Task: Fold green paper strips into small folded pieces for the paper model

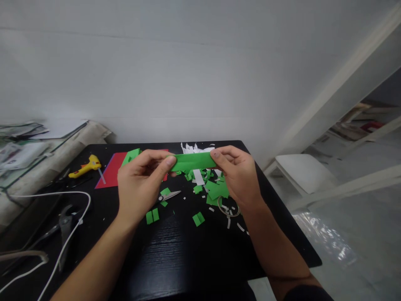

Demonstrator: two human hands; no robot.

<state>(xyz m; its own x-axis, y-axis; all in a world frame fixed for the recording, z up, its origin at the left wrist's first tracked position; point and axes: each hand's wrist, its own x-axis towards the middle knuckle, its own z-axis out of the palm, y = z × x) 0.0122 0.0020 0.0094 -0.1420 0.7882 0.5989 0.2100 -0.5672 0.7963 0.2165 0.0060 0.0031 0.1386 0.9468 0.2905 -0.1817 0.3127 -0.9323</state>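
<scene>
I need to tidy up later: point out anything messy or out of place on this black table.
Green paper scraps and white strips lie strewn over the table below the folded green strip, and the scissors sit half buried among them. A white cable trails loosely across pliers at the left. Nothing looks broken.

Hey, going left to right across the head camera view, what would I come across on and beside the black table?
From the left: yellow glue gun → red sheet → left hand → green paper strip, pinched at each end → right hand → white stool beside the table.
</scene>
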